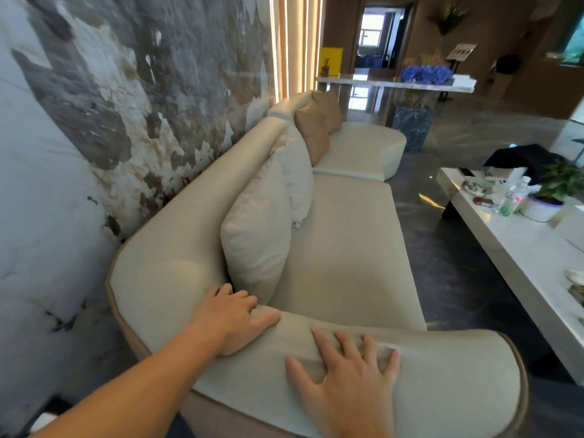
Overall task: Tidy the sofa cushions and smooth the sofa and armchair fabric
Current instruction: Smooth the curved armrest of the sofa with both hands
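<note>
A long cream sofa [341, 248] runs away from me along the marbled wall. Its near padded armrest [442, 384] curves across the bottom of the view. My left hand [237, 317] lies flat on the armrest where it meets the backrest, fingers apart, touching the foot of a cream cushion [256, 238]. My right hand [347, 374] presses flat on the armrest top with fingers spread; the fabric wrinkles slightly at its fingertips. A second cream cushion [297, 172] and two tan cushions [316, 128] stand upright further along the backrest.
A white low table [512, 245] stands to the right, carrying a potted plant [550, 191], a clear bottle [508, 200] and small items. Dark glossy floor [442, 263] lies between sofa and table. A white console with blue flowers [423, 74] is at the far end.
</note>
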The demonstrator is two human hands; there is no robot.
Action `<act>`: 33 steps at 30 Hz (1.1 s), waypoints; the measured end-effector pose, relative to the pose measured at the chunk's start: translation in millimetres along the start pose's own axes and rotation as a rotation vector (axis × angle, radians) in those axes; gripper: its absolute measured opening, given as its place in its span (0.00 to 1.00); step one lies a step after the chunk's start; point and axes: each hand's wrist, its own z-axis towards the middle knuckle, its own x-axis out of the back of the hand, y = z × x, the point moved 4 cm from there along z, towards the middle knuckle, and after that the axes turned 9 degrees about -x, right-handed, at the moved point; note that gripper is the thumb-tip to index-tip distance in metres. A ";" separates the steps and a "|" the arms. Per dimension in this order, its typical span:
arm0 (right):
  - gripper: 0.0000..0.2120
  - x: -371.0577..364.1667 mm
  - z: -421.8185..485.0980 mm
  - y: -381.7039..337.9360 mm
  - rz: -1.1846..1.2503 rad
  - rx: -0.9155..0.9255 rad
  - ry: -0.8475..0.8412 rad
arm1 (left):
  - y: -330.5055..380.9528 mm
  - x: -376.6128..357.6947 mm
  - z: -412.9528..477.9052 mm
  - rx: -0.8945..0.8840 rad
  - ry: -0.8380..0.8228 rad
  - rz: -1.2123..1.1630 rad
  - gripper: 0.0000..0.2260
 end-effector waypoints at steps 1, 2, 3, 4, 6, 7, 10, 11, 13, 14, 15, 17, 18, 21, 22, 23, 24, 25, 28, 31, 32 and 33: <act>0.38 -1.6 -0.8 3.5 -0.016 0.028 -0.007 | 2.7 -0.4 -3.6 0.010 0.006 -0.010 0.38; 0.39 -4.0 -0.5 8.7 -0.030 0.035 0.021 | 5.0 -1.3 -6.7 0.015 0.005 -0.006 0.38; 0.39 -4.4 -0.4 12.3 -0.029 0.034 0.040 | 7.3 -2.2 -9.0 0.014 0.000 0.008 0.38; 0.39 -2.2 -2.0 13.4 -0.024 0.034 0.039 | 9.4 -2.8 -11.5 0.015 -0.006 0.023 0.38; 0.38 -0.6 -7.7 14.3 -0.034 0.041 0.074 | 14.8 -4.0 -18.1 0.030 0.008 0.033 0.37; 0.36 1.9 -10.1 15.0 -0.045 0.027 0.083 | 18.7 -4.4 -22.9 0.045 0.032 0.020 0.37; 0.30 9.1 -8.7 10.3 0.039 0.019 0.122 | 33.8 -5.1 -37.8 0.071 0.141 -0.025 0.38; 0.29 7.8 10.1 8.0 0.062 0.008 0.156 | 37.3 -4.8 -29.7 0.079 0.191 -0.047 0.38; 0.29 3.3 25.0 5.2 0.081 -0.019 0.176 | 45.1 -5.0 -32.3 0.081 0.304 -0.093 0.35; 0.30 -3.0 32.8 0.0 0.083 -0.026 0.174 | 42.5 -5.7 -34.4 0.087 0.366 -0.104 0.33; 0.31 -9.9 37.0 -4.9 0.113 -0.034 0.162 | 39.4 -5.4 -36.7 0.108 0.427 -0.119 0.31; 0.32 -16.0 26.8 -6.3 0.141 -0.030 0.174 | 43.3 -5.3 -47.5 0.125 0.506 -0.124 0.29; 0.32 -20.3 23.6 -5.2 0.176 -0.046 0.185 | 46.2 -6.9 -49.8 0.130 0.521 -0.120 0.28; 0.31 -20.3 26.2 2.4 0.229 -0.065 0.188 | 53.3 -7.0 -48.7 0.145 0.536 -0.141 0.27; 0.31 -17.5 27.6 1.5 0.181 -0.046 0.164 | 53.1 -6.0 -47.0 0.159 0.544 -0.147 0.27; 0.32 -13.9 30.1 0.9 0.135 -0.029 0.155 | 51.8 -4.3 -44.3 0.167 0.548 -0.154 0.26; 0.31 -10.3 32.4 1.6 0.110 -0.024 0.155 | 50.4 -2.9 -41.8 0.171 0.546 -0.162 0.26; 0.31 -6.1 32.6 2.7 0.100 -0.024 0.169 | 49.2 -2.4 -39.8 0.171 0.531 -0.162 0.26; 0.31 1.0 34.3 0.5 -0.006 -0.021 0.136 | 45.6 -2.3 -32.0 0.169 0.453 -0.115 0.26; 0.39 -6.9 43.7 3.1 -0.158 0.012 0.013 | 39.3 -2.4 -21.1 0.161 0.424 -0.070 0.28; 0.39 -7.8 47.8 3.6 -0.163 0.016 -0.004 | 37.7 -1.7 -17.1 0.155 0.426 -0.077 0.29; 0.39 -7.1 50.8 3.3 -0.164 0.022 -0.010 | 37.2 -0.7 -13.6 0.145 0.426 -0.094 0.29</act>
